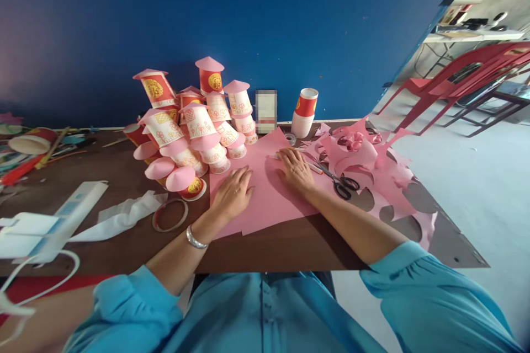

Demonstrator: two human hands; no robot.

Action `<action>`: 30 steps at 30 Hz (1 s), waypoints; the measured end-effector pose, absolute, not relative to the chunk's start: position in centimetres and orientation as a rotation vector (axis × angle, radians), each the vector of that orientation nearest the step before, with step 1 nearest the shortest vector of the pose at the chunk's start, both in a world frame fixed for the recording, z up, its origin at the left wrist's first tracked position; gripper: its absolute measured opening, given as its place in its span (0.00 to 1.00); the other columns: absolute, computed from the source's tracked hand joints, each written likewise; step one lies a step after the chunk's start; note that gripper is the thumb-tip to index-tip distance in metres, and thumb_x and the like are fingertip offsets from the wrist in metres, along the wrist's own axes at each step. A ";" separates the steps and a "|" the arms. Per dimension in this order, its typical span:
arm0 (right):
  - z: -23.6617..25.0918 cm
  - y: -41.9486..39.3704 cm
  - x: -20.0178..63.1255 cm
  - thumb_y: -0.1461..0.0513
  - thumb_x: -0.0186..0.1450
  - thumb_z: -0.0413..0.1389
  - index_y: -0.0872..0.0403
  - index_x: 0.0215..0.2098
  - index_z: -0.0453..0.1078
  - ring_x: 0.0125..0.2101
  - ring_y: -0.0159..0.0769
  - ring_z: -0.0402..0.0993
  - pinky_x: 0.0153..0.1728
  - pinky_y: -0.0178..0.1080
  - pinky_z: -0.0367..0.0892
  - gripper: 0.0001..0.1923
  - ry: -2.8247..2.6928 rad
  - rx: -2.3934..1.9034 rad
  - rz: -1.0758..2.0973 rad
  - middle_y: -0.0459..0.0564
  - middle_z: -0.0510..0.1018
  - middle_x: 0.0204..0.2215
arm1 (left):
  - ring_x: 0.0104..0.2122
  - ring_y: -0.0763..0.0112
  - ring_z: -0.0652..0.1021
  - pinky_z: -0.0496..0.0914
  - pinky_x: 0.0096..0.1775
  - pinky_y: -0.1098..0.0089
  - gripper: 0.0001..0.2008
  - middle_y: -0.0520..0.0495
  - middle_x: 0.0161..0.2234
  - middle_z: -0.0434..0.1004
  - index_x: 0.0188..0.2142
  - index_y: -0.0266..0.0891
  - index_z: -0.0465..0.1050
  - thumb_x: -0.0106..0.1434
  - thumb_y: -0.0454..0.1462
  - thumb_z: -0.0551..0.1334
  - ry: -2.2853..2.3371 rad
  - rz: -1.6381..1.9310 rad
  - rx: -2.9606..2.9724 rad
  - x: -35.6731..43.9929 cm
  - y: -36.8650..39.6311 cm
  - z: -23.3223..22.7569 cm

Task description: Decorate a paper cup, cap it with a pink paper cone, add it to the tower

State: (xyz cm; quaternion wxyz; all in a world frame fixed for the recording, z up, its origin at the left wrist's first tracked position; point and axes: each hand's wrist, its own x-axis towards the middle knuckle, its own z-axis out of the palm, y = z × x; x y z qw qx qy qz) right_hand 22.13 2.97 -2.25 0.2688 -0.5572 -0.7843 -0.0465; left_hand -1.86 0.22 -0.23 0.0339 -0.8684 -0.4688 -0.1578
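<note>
Head view shows both hands pressed flat on a pink paper sheet (265, 193) that lies in the middle of the brown table (290, 245). The left hand (232, 194) rests palm down at about eight o'clock on the sheet, fingers spread and holding nothing; a bracelet (194, 239) circles its wrist. The right hand (296, 168) lies flat at about two o'clock, fingers apart, empty as well. The two hands are well apart, with bare paper between them.

Judging by this pose, the step in hand is smoothing or steadying the sheet. A next move would call for keeping the paper flat while one hand lifts off, so that the sheet does not slide.

Just beside the right hand, at three o'clock, lie black-handled scissors (342, 183) and a pencil (314, 167), on a heap of pink paper scraps (372, 165) with round holes cut out. At eleven o'clock from the left hand stands a pile of paper cups with pink cone lids (194, 127). A tape ring (169, 215) lies at nine o'clock, near white paper (120, 215). A stack of red and white cups (304, 113) stands at the far edge.

Behind the table rises a blue wall (248, 22); at two o'clock stand red chairs (464, 80) on a pale floor.
</note>
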 end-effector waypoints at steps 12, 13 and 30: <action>-2.6 2.8 21.8 0.64 0.71 0.53 0.59 0.65 0.66 0.65 0.53 0.65 0.63 0.53 0.62 0.24 -2.206 -1.597 -0.075 0.64 0.74 0.63 | 0.67 0.47 0.71 0.67 0.67 0.48 0.25 0.26 0.66 0.70 0.65 0.26 0.68 0.74 0.40 0.58 -1.307 -0.459 -2.809 -2.1 0.8 -1.9; -2.6 2.8 21.7 0.65 0.71 0.53 0.59 0.65 0.66 0.65 0.53 0.65 0.64 0.52 0.62 0.25 -2.213 -1.596 -0.078 0.64 0.73 0.64 | 0.68 0.49 0.70 0.65 0.68 0.47 0.26 0.27 0.67 0.69 0.66 0.28 0.67 0.75 0.41 0.57 -1.242 -0.459 -2.874 -2.1 0.7 -2.0; -2.3 3.1 24.2 0.70 0.73 0.48 0.56 0.59 0.71 0.56 0.50 0.73 0.56 0.48 0.69 0.19 -2.201 -1.696 -0.177 0.61 0.77 0.61 | 0.74 0.48 0.57 0.54 0.73 0.45 0.38 0.30 0.74 0.54 0.72 0.31 0.58 0.72 0.52 0.61 -0.947 -0.354 -3.367 -0.5 -1.7 -0.7</action>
